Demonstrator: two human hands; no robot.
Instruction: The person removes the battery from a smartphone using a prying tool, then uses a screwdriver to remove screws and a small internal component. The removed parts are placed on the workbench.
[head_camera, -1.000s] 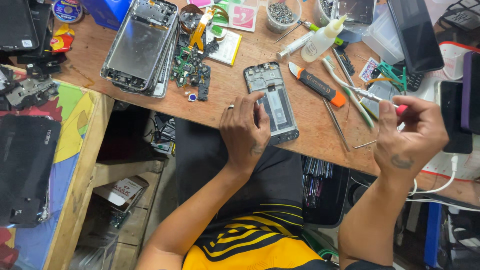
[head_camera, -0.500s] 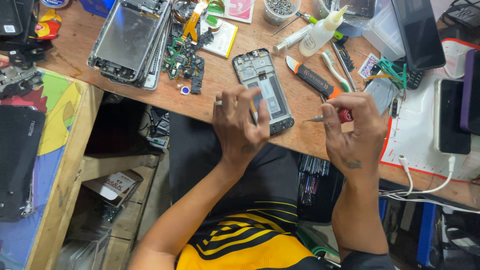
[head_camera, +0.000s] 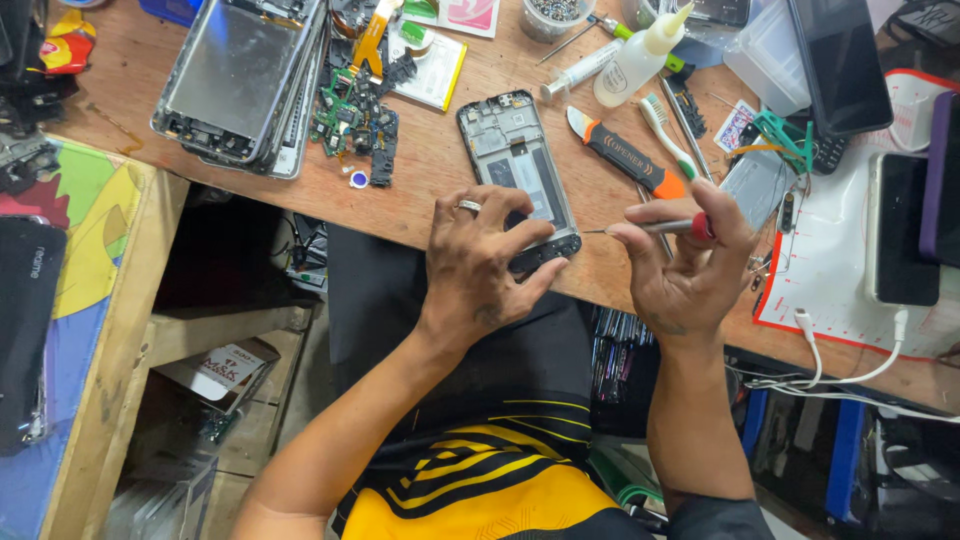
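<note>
while the left hand (head_camera: 480, 262) lies spread, pressing the opened phone (head_camera: 518, 170), back cover off with frame and internals bare, the right hand (head_camera: 682, 262) beside it pinches a red-tipped screwdriver (head_camera: 655, 227).

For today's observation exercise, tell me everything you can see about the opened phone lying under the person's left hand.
The opened phone lies flat on the wooden workbench, back cover off, long side running away from the person and tilted a little. Its dark frame shows a silvery-grey panel in the middle and small dark parts at the far end. The left hand rests on its near end, fingers spread. The thin screwdriver in the right hand points toward its near right edge; contact cannot be told.
</note>
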